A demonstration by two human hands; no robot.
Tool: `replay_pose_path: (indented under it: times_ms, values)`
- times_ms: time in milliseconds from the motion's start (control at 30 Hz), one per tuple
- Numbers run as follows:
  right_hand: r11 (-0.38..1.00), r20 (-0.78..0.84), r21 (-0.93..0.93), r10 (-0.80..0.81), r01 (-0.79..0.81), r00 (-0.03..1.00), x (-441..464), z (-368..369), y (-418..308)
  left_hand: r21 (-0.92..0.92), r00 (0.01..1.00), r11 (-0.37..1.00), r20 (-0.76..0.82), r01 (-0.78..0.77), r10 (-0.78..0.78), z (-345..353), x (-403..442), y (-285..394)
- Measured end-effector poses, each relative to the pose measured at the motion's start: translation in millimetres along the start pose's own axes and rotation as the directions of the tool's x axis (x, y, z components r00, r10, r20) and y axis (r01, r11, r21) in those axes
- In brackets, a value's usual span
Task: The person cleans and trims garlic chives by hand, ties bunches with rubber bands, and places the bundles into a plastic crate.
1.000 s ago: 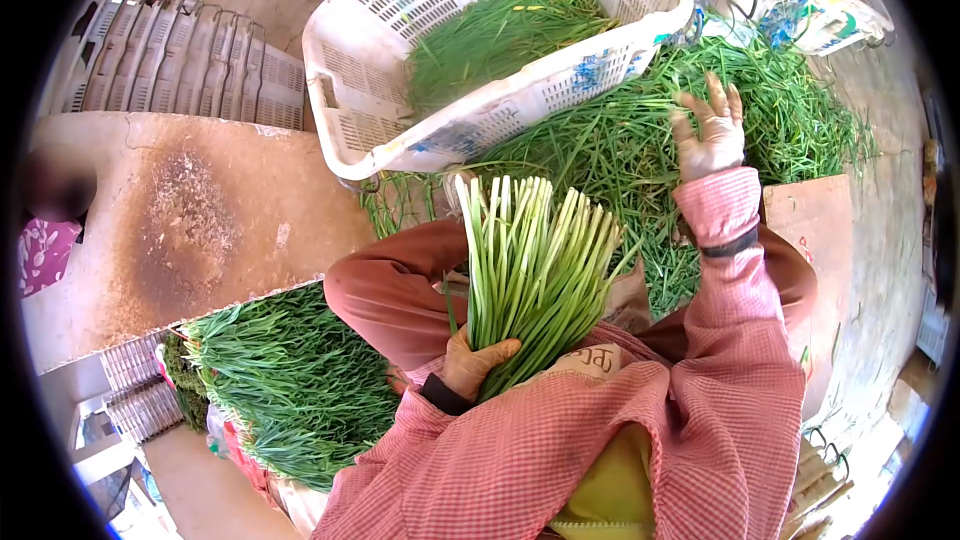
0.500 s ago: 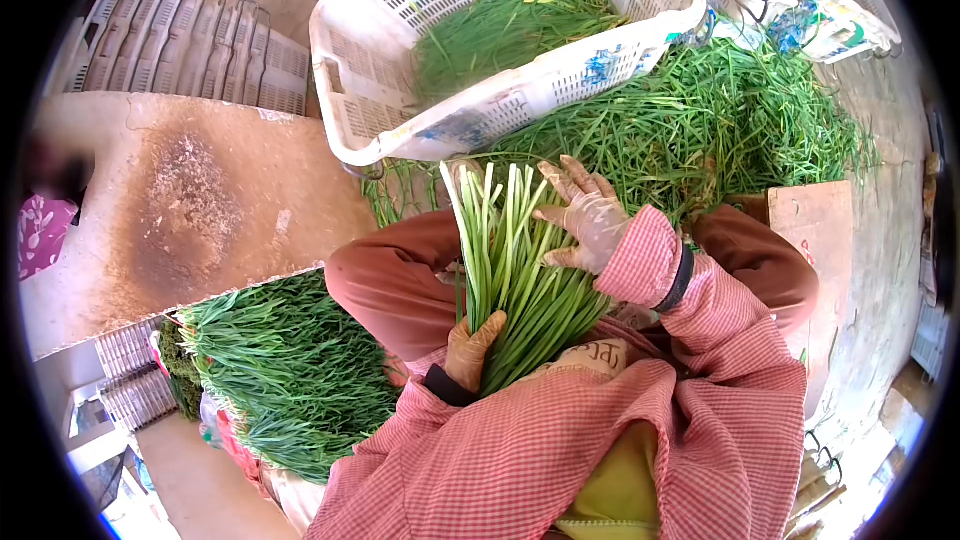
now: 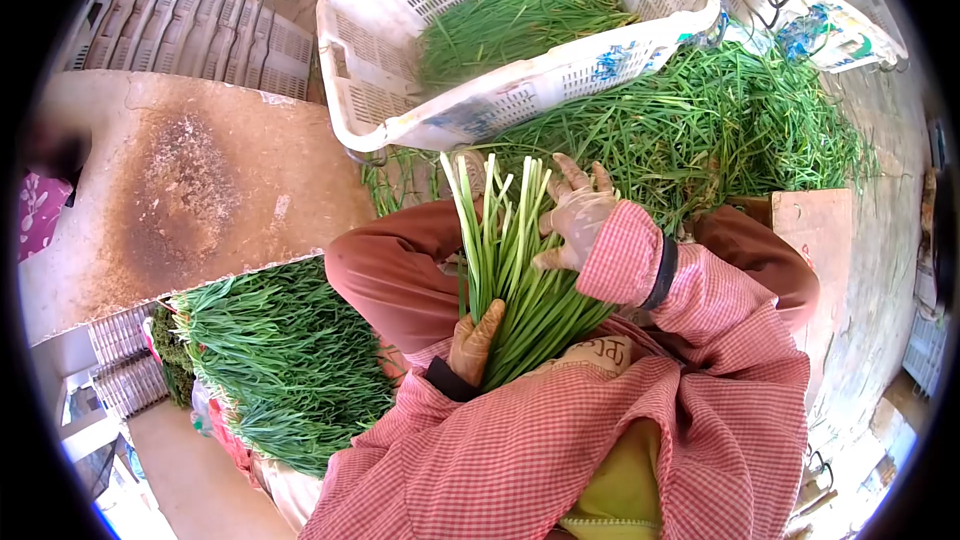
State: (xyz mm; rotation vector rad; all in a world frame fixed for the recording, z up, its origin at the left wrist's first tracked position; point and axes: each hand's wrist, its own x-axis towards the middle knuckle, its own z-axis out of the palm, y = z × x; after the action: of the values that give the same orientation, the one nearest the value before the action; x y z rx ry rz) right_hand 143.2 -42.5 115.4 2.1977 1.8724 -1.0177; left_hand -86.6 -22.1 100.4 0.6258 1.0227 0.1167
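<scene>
A bunch of green chives [image 3: 510, 260] with pale white stem ends lies across my lap, the ends pointing away from me. My left hand [image 3: 475, 342], in a thin glove, is closed around the lower left side of the bunch. My right hand [image 3: 582, 218], gloved too, is at the upper right edge of the stems. Its fingers are spread, and the thumb side touches or nearly touches the stalks. Past the bunch lies a loose heap of green leaves [image 3: 690, 130].
A white plastic crate [image 3: 520, 80] with more chives stands in front. At left are a stained board [image 3: 110, 190] and a thick stack of chives [image 3: 290, 370]. Several nested crates [image 3: 190, 30] stand behind the board. A cardboard piece [image 3: 812, 240] lies at right. Part of another person [image 3: 45, 210] shows at far left.
My right hand has shifted slightly left and down along the bunch's edge. The stem ends sit a little differently spread. My left hand keeps its hold.
</scene>
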Motion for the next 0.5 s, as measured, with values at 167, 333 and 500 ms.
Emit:
replay_pose_path:
  times_ms: [167,333,500]
  values:
    - [0.893,-0.368,0.363,-0.126,0.267,0.921,9.1,29.5,34.6,-0.240,0.985,0.958,0.104,0.157,-0.135,-3.1,-0.6,7.0]
    - [0.714,-0.603,0.695,0.640,-0.080,0.477,-5.3,6.7,141.7,-0.252,0.970,0.941,0.152,0.224,-0.191,-16.6,1.0,0.8]
    - [0.947,-0.770,0.042,0.233,-0.317,0.594,-41.7,-1.7,52.0,-0.118,0.985,0.981,0.101,0.153,-0.142,-15.3,3.9,-1.2]
